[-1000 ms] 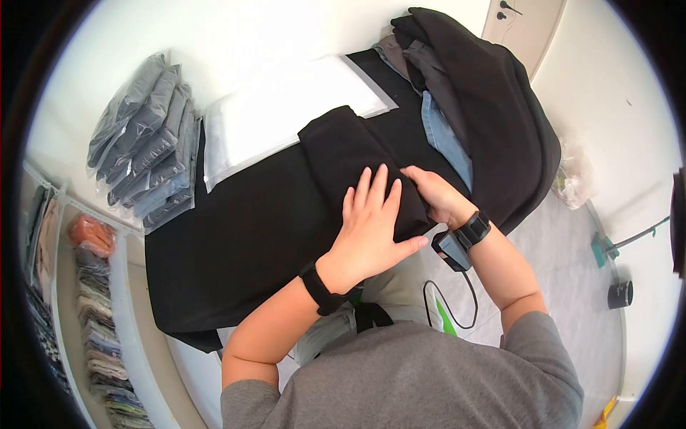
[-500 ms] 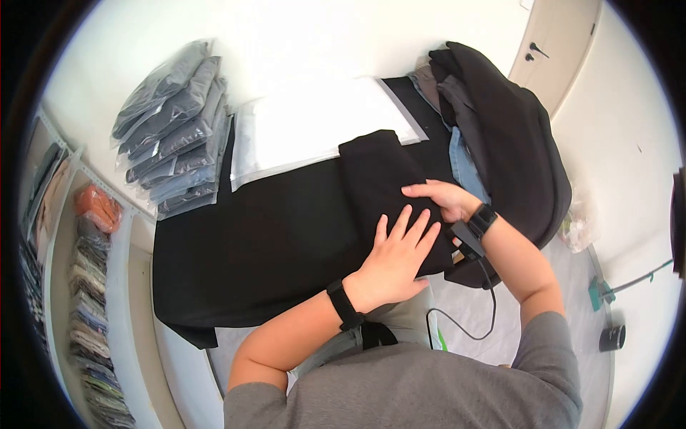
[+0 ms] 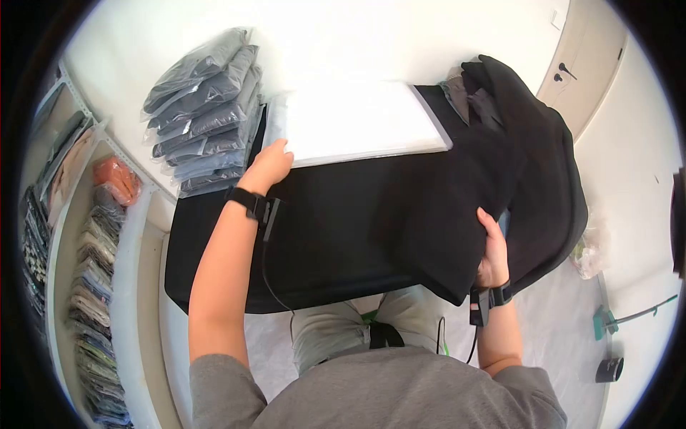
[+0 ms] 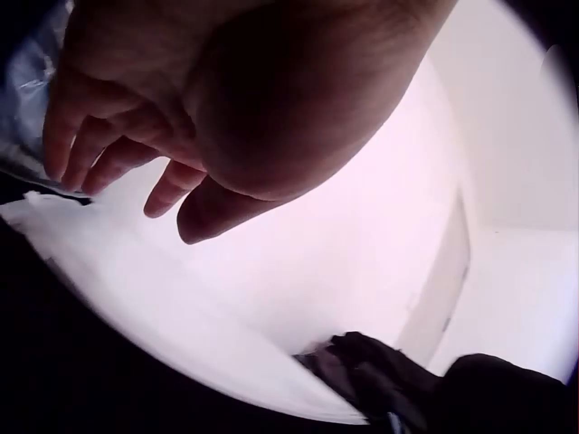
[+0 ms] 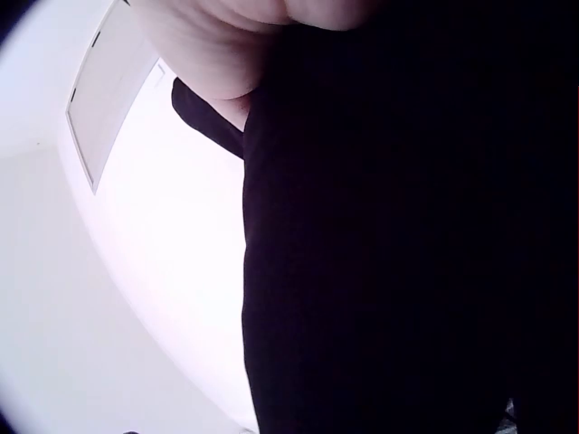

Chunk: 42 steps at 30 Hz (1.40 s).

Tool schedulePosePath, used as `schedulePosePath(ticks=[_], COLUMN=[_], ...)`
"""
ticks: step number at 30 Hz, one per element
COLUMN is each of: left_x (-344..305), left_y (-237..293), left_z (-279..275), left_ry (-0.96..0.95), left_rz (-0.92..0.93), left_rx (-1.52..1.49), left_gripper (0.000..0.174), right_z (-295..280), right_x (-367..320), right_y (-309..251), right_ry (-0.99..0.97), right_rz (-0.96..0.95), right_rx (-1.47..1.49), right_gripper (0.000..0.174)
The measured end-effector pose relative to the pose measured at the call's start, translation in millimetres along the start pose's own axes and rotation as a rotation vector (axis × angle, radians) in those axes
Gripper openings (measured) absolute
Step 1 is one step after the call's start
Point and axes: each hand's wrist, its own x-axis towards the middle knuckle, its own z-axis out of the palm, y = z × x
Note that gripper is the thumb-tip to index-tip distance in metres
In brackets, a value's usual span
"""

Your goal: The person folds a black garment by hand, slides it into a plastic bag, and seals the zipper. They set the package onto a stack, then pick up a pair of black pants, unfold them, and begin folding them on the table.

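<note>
Over the left end of the flat white plastic bags (image 3: 361, 125), the left hand (image 3: 269, 166) reaches down from the front. In the left wrist view, that hand (image 4: 244, 99) has loosely bent fingers above the bags (image 4: 262, 289); contact is unclear. The right hand (image 3: 494, 252) grips the right side of a folded black garment (image 3: 446, 229), thumb on top and other fingers hidden beneath. The garment lies toward the right of the black-covered table (image 3: 329, 236). In the right wrist view, the dark cloth (image 5: 398, 244) hides most of the right hand (image 5: 226, 36).
Plastic-wrapped folded clothes (image 3: 207, 121) are stacked at the table's left back. A large black heap of clothing (image 3: 547, 157) covers the right end. Shelves of folded clothes (image 3: 93, 286) stand at the left. A cable (image 3: 268, 275) hangs from the left wrist device.
The left hand has left the black garment and moved left to the white bags. The right hand has shifted right and nearer the body, with the garment moved right beside the clothing heap.
</note>
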Motion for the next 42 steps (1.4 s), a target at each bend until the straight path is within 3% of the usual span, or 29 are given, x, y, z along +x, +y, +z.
schedulePosePath(ticks=[1,3,4,5,10,12,15,23,29,38,40,42], left_x=[12,31,42,37,30,31,30,23,25,9,-11,-47], left_y=[-22,-61,-61,-74,-53,-52,-49,-30,-37,-15,26,70], left_z=[7,28,27,37,29,30,28,14,24,17,11,6], left_ry=[-0.067,-0.074,-0.033,-0.011,-0.034,-0.018,-0.003,0.07,-0.024,0.09,-0.13,-0.433], left_rz=[-0.084,-0.136,-0.132,-0.24,-0.332,-0.31,-0.29,-0.285,-0.267,-0.078,-0.175,0.1], left_rx=[0.063,0.087,0.063,0.053,0.121,0.161,0.2,0.181,0.132,0.046,0.148,-0.112], left_gripper=[0.04,0.042,0.044,0.044,0.039,0.037,0.034,0.03,0.032,0.022,0.024,0.038], right_z=[-9,-17,-12,-7,-6,-1,0,-4,-2,-3,-3,-5], right_x=[3,7,6,7,12,8,8,9,8,9,7,5], right_y=[9,18,19,19,14,12,13,14,13,11,12,14], right_ry=[0.056,0.084,0.099,0.114,0.073,0.067,0.107,0.068,0.064,0.044,0.038,0.054], right_rz=[-0.039,-0.125,-0.15,-0.175,-0.097,-0.068,-0.099,-0.092,-0.078,-0.085,-0.068,-0.12], right_rx=[0.099,-0.016,-0.046,-0.074,-0.13,-0.154,-0.151,-0.146,-0.154,-0.18,-0.177,-0.138], right_gripper=[0.046,0.05,0.045,0.041,0.048,0.054,0.045,0.048,0.049,0.05,0.054,0.049])
